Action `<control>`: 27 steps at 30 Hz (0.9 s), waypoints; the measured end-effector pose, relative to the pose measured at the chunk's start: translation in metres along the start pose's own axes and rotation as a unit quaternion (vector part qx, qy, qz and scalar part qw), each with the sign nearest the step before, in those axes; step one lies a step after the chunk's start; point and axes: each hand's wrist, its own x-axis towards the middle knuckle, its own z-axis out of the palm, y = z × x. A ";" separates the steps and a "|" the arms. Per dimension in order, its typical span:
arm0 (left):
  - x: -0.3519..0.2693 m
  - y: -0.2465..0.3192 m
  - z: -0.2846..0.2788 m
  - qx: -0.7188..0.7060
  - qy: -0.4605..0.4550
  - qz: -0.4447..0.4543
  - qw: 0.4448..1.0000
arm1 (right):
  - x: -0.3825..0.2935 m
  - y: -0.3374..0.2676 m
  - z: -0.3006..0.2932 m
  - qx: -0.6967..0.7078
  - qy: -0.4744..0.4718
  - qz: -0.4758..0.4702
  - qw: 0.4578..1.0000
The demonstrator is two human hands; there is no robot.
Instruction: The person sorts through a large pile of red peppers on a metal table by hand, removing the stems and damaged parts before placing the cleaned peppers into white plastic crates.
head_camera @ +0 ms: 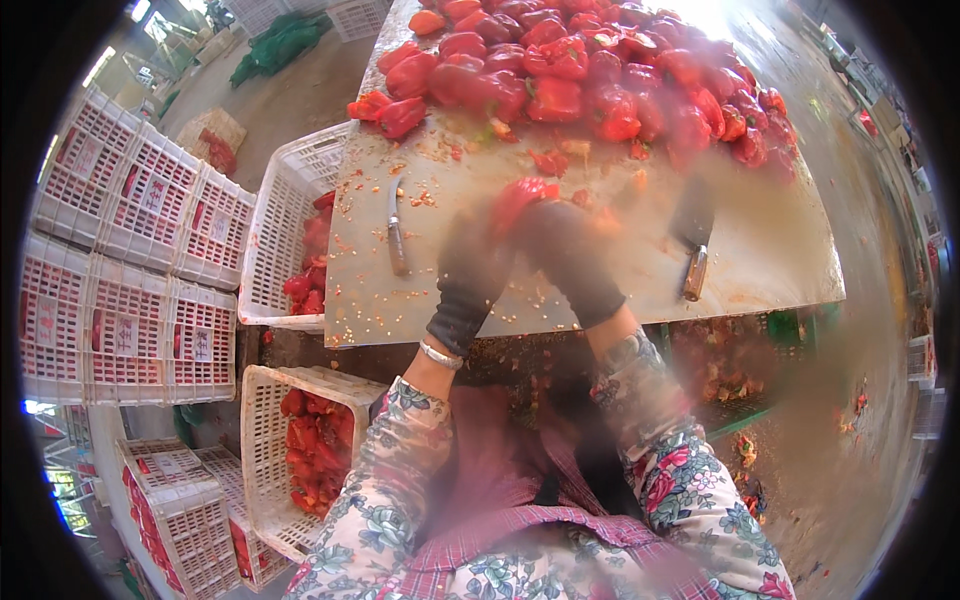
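Dark gloves cover both of my hands, which meet over the near middle of the table [525, 315]. A red bell pepper [525, 199] is between them; my left hand [480, 240] is at its left side and my right hand [566, 244] at its right. Smears on the lens blur the fingers. A small curved knife [395, 229] with a wooden handle lies to the left of my hands. A broad-bladed knife [697, 244] lies to the right. Beyond them is a big heap of red bell peppers [555, 97], with seeds and pepper scraps on the tabletop.
White plastic crates with red peppers stand left of the table, one at its edge [289, 321] and one lower down [259, 450]. Stacked crates [127, 330] rise at the far left. Below the table's right part is a green-edged container [739, 424] with pepper scraps.
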 end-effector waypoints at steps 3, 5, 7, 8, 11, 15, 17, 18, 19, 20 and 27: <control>0.001 -0.020 -0.003 -0.128 -0.026 -0.213 0.968 | 0.000 -0.018 -0.006 0.002 0.099 -0.113 0.989; -0.006 -0.035 -0.003 -0.133 -0.029 -0.241 0.961 | 0.001 -0.020 -0.009 -0.192 0.108 -0.111 0.969; -0.005 -0.028 -0.005 -0.152 -0.039 -0.300 0.941 | 0.000 -0.009 0.000 -0.467 0.124 -0.212 0.849; -0.006 -0.030 -0.004 -0.107 -0.028 -0.271 0.956 | -0.002 -0.003 0.006 -0.537 0.136 -0.224 0.802; -0.010 -0.028 0.001 0.014 -0.004 -0.189 0.982 | -0.003 0.019 0.008 -0.638 0.134 -0.203 0.730; -0.010 0.000 0.003 0.090 0.020 -0.077 0.993 | 0.016 0.032 -0.005 -0.625 0.144 -0.168 0.749; -0.014 0.000 0.005 0.111 0.040 -0.024 0.993 | 0.017 0.028 -0.005 -0.650 0.124 -0.130 0.738; -0.013 -0.002 0.005 0.075 0.024 -0.063 0.995 | 0.017 0.021 -0.003 -0.663 0.114 -0.111 0.731; -0.012 -0.008 0.004 0.040 0.006 -0.103 0.994 | 0.019 0.020 -0.006 -0.665 0.116 -0.120 0.728; -0.010 -0.015 0.003 0.005 -0.010 -0.143 0.990 | 0.022 0.019 -0.009 -0.667 0.116 -0.131 0.724; -0.022 -0.061 -0.016 -0.179 -0.024 -0.176 0.968 | 0.022 -0.019 -0.043 -0.080 0.273 -0.063 0.957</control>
